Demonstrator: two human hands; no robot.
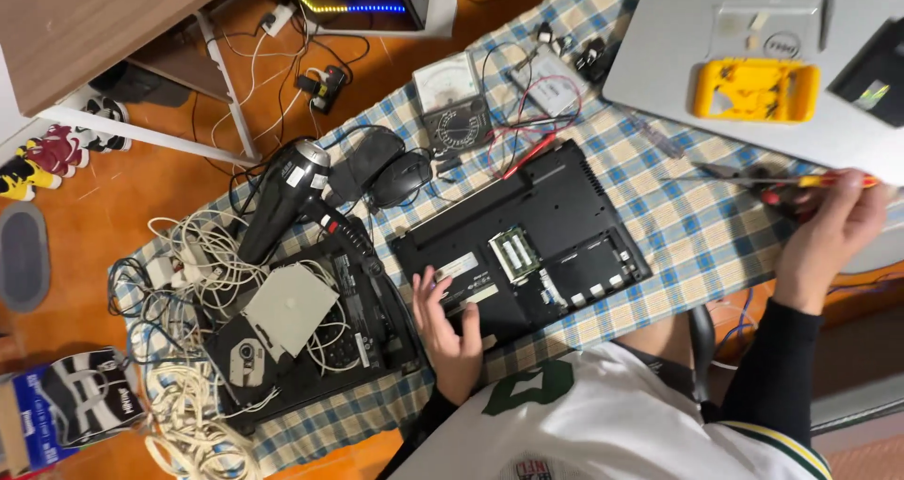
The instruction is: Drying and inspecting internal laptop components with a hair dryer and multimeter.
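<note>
Resting flat on the near edge of the laptop base [523,245], the left hand [447,325] has its fingers spread and pressed on the black shell, just beside the open memory bay [514,252]. The base lies upside down and slanted on a blue-and-yellow checked cloth [697,231], its panel off, so the green memory boards and empty slots show.

The right hand [833,226] is well to the right of the base, curled shut around a screwdriver [782,181] with a red-and-yellow handle, whose thin shaft points left, back toward the base, above the cloth.

Behind the base and to its right lies a closed silver laptop [678,56] with a yellow tool case [753,89] on its lid. Directly behind the base sits a multimeter [454,104], its red and black leads trailing down to the base's far edge. Left of the base and slightly behind it are a black mouse [400,177] and a black hair dryer [287,193]. Further left, near the base's left end, a second dark laptop shell [363,329] carries a grey optical drive [287,311] and a tangle of white cables [193,395]. Beyond the cloth the floor is orange, with shoes [52,155] far to the left of the base, under a white-legged desk [94,24].
</note>
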